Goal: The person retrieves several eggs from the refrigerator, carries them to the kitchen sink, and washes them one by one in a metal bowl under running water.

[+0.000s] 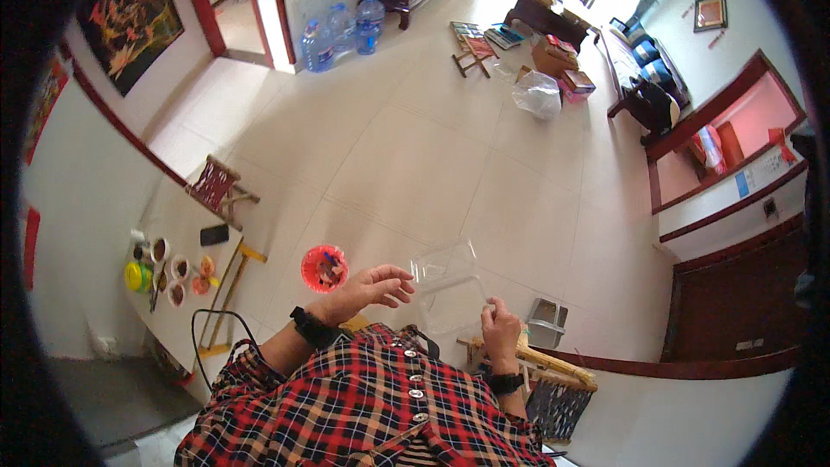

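Note:
A clear plastic clamshell container (452,303) hangs unfolded in front of me, its lid and base joined along a crease. My right hand (500,331) pinches its right edge between thumb and fingers. Just left of the container is my left hand (384,287), fingers apart and slightly curled, holding nothing. Below and left of it on the floor stands a red plastic basket (325,269) with small scraps inside. A metal bin-like box (546,323) with a clear strip across it is to the right of my right hand.
At left a table (224,259) bears small bowls, a green-yellow tub (137,277) and a black phone (214,235). Folding stools (220,188) (561,402) stand on both sides. Farther off are water bottles (369,16), a cardboard box (554,58) and a plastic bag (538,95).

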